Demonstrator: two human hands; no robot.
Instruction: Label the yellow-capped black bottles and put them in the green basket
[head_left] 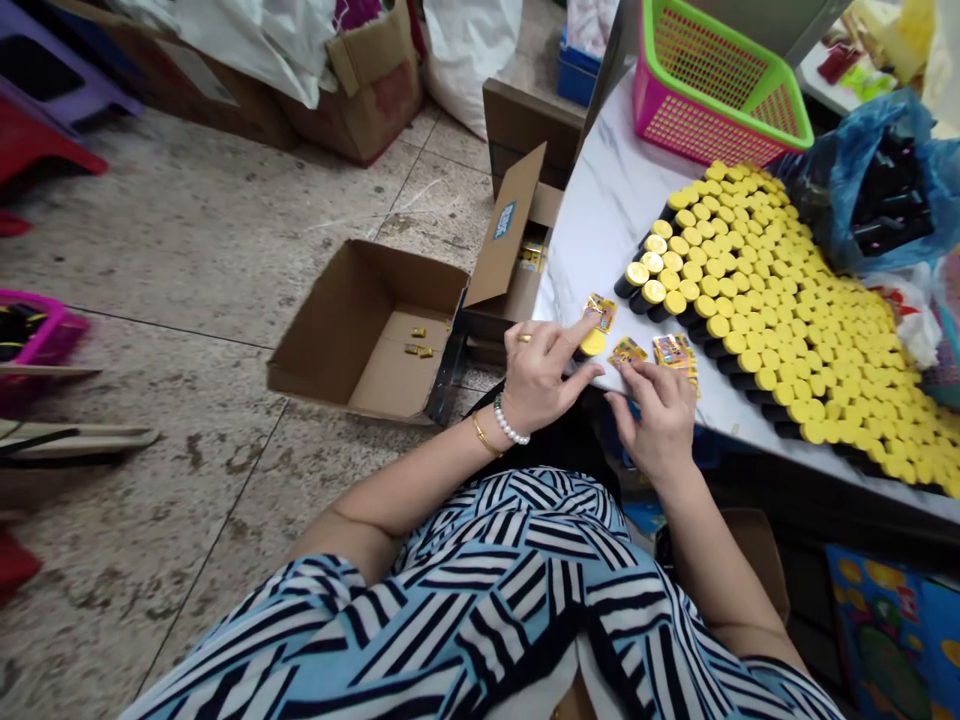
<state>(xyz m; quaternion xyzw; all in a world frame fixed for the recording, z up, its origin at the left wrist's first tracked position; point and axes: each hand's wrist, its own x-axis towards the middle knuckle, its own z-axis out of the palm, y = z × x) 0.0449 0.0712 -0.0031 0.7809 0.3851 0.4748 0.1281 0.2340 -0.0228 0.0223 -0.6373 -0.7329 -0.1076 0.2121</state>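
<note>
At the table's near edge, my left hand (541, 375) has its index finger and thumb on either side of a small tube with a yellow cap (592, 344). Its index fingertip lies over a shiny printed wrapper (602, 310). My right hand (660, 420) is just to the right, thumb apart from the fingers, with fingertips at another small yellow printed wrapper (628, 351). Beside those fingers lies a stack of similar wrappers (675, 352), partly covered by the hand. A large block of upright black tubes with yellow caps (780, 320) stands to the right.
A pink and green basket (716, 140) and a blue plastic bag (832, 220) of dark items stand at the back of the marble-patterned table (592, 190). Left of the table, an open cardboard box (330, 330) holds several small gold pieces; another box (499, 255) stands behind it.
</note>
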